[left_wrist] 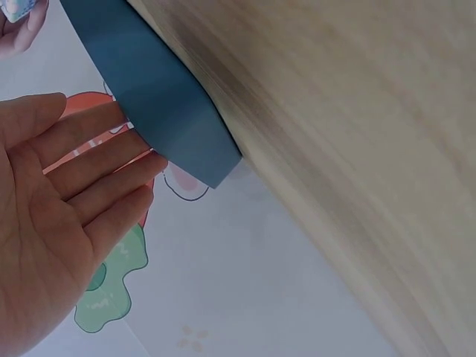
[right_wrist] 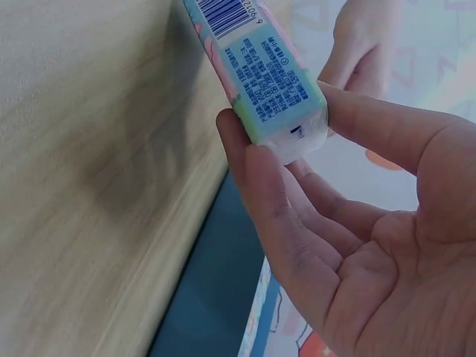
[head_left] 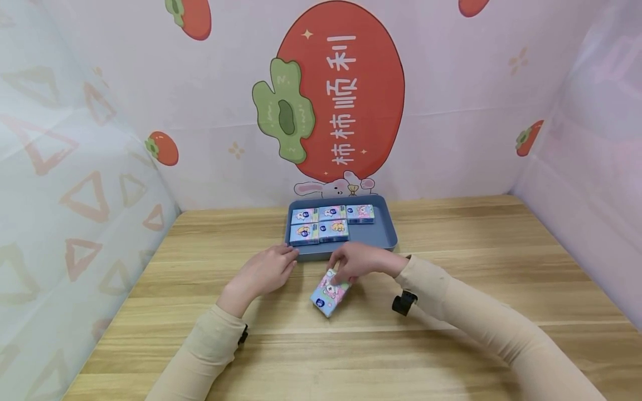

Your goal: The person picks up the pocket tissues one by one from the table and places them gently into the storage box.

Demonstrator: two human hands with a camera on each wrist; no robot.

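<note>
My right hand (head_left: pixel 357 260) pinches a pastel tissue pack (head_left: pixel 328 294) by one end, between thumb and fingers, in front of the tray. In the right wrist view the held tissue pack (right_wrist: pixel 271 89) shows its printed side, a barcode and a clear-wrapped end, over the wooden surface. A shallow blue-grey tray (head_left: pixel 378 236) holds several similar tissue packs (head_left: pixel 333 229) in two rows, filling its left part and back. My left hand (head_left: pixel 268 271) has its fingertips at the tray's front left corner. Seen from the left wrist, the fingers of the left hand (left_wrist: pixel 71 186) are extended against the tray wall (left_wrist: pixel 160 97).
The tray stands on a wood-grain table (head_left: pixel 451 345), near its back edge. Behind it hangs a printed cloth (head_left: pixel 220 106) with a large red persimmon and white characters. Patterned cloth walls (head_left: pixel 75 178) close in the left and right sides.
</note>
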